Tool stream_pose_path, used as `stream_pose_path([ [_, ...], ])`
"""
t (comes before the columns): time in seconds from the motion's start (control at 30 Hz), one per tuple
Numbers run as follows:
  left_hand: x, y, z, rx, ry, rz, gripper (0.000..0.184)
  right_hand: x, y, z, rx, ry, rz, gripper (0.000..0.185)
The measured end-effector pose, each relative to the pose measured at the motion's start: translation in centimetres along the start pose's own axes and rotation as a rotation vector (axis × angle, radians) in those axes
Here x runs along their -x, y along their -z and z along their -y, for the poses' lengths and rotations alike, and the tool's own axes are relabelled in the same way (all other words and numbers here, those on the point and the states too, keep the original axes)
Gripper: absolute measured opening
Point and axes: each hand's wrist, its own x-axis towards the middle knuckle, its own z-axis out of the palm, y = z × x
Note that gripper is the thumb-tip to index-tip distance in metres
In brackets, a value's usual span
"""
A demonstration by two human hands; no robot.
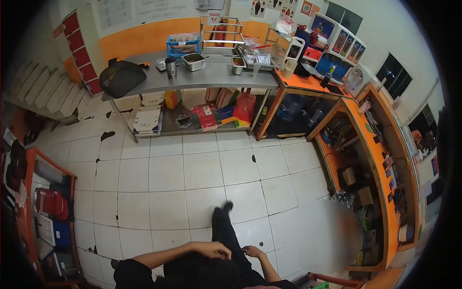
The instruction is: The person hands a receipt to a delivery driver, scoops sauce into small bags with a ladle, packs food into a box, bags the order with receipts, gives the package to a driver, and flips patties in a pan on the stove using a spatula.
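Observation:
My left hand (212,249) lies across the upper part of my dark trouser leg (225,231), its fingers loosely bent and nothing visible in them. Beside the same leg, on its right side, rests my right hand (252,251), fingers slightly apart and holding nothing I can see. I appear to be seated, with the leg stretched forward and a dark shoe (228,206) on the white tiled floor (166,173). No object is within touch of either hand apart from my clothing.
A steel table (159,83) ahead carries a black mesh-like bag (122,79), a tumbler (171,67) and metal containers (194,61). Orange shelving (395,212) runs along the right. A shelf with a red bag (50,202) stands left. A blurred patch (332,236) covers part of the right.

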Motion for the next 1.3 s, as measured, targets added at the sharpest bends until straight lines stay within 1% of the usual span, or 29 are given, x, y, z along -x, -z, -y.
stream_pose_path([
  [0.03,-0.9,3.7,-0.2,-0.029,0.039,0.014,0.027,-1.5,1.3,-1.4,0.18,-0.01,0.067,0.034],
  [0.07,-1.6,7.5,-1.2,-0.056,0.081,0.026,0.03,-3.0,2.7,-2.7,0.178,-0.112,0.11,0.035],
  [0.1,-2.2,11.5,-2.7,-0.039,0.037,-0.011,0.03,-5.2,3.5,-5.3,0.178,-0.211,0.154,0.035],
  [0.13,-3.0,15.5,-4.5,-0.043,0.079,-0.068,0.029,-7.2,5.0,-8.0,0.187,-0.308,0.196,0.036],
  [0.17,-3.8,19.8,-4.1,-0.048,0.102,-0.119,0.029,-9.0,7.2,-10.6,0.168,-0.343,0.205,0.034],
  [0.2,-4.5,23.9,-4.3,-0.209,-0.021,-0.29,0.025,-11.2,10.2,-12.9,0.164,-0.352,0.183,0.033],
  [0.23,-4.6,28.3,-6.0,-0.324,0.054,-0.37,0.022,-14.1,13.6,-14.9,0.168,-0.344,0.145,0.031],
  [0.27,-4.8,33.5,-4.5,-0.485,0.034,-0.434,0.02,-17.4,17.3,-16.6,0.189,-0.324,0.093,0.03],
  [0.3,-4.8,38.1,-4.5,-0.568,0.097,-0.534,0.019,-21.3,21.0,-18.8,0.229,-0.29,0.028,0.029],
  [0.37,-4.4,46.8,-4.8,-0.597,0.077,-0.739,0.017,-30.4,27.8,-23.1,0.33,-0.191,-0.142,0.027],
  [0.4,-3.7,51.4,-4.8,-0.549,0.075,-0.845,0.016,-29.9,35.4,-18.8,0.259,-0.193,-0.236,0.03],
  [0.43,-3.1,55.7,-5.3,-0.539,0.072,-0.942,0.015,-25.7,45.6,-8.1,0.362,-0.164,-0.23,0.03],
  [0.47,-2.5,59.9,-5.7,-0.527,0.07,-1.04,0.014,-27.1,51.1,-5.1,0.348,-0.108,-0.302,0.029],
  [0.53,-1.0,68.4,-4.5,-0.582,0.026,-1.254,0.014,-31.1,60.5,-1.1,0.255,0.108,-0.353,0.03],
  [0.57,-0.1,72.6,-4.1,-0.49,0.026,-1.301,0.014,-32.6,65.4,2.4,0.26,0.209,-0.341,0.029],
  [0.6,0.7,76.6,-3.6,-0.396,0.028,-1.341,0.014,-33.7,69.4,5.8,0.126,0.236,-0.414,0.025],
  [0.67,1.1,83.9,-3.3,-0.347,0.102,-1.537,0.014,-37.7,76.5,11.1,-0.161,0.374,-0.591,0.021],
  [0.7,1.4,88.5,-1.2,-0.357,0.062,-1.632,0.013,-40.2,79.9,13.0,-0.23,0.451,-0.656,0.02],
  [0.73,1.3,91.6,-1.6,-0.498,0.118,-1.687,0.012,-42.5,83.3,14.8,-0.302,0.528,-0.724,0.019],
  [0.77,1.2,94.6,-2.3,-0.646,0.171,-1.74,0.012,-44.4,87.2,17.0,-0.364,0.479,-0.776,0.019],
  [0.8,1.1,96.4,-2.1,-0.776,0.241,-1.788,0.012,-46.0,90.2,18.4,-0.428,0.415,-0.809,0.018],
  [0.87,0.6,100.2,-1.6,-0.756,0.298,-1.829,0.016,-51.8,96.6,19.4,-0.461,0.473,-0.986,0.023],
  [0.93,-0.3,102.3,-2.2,-0.807,0.38,-1.882,0.021,-57.5,101.3,18.9,-0.379,0.384,-1.207,0.031],
  [0.97,-0.8,102.7,-2.8,-0.868,0.426,-1.864,0.023,-59.6,103.4,19.1,-0.342,0.338,-1.32,0.036],
  [1.03,-1.4,102.2,-3.8,-0.986,0.519,-1.815,0.028,-62.5,106.4,20.0,-0.291,0.136,-1.293,0.043],
  [1.07,-1.2,102.5,-3.8,-0.923,0.509,-1.812,0.028,-63.5,107.2,20.3,-0.261,0.033,-1.273,0.047],
  [1.2,-0.7,103.6,-3.2,-0.629,0.489,-1.755,0.027,-66.8,108.9,20.2,-0.349,0.112,-1.122,0.042],
  [1.23,-0.3,104.1,-3.2,-0.563,0.486,-1.728,0.026,-67.3,109.0,20.1,-0.228,0.13,-1.113,0.037],
  [1.3,-0.3,104.3,-3.8,-0.611,0.552,-1.718,0.021,-66.3,108.5,20.9,-0.338,0.315,-1.066,0.033],
])
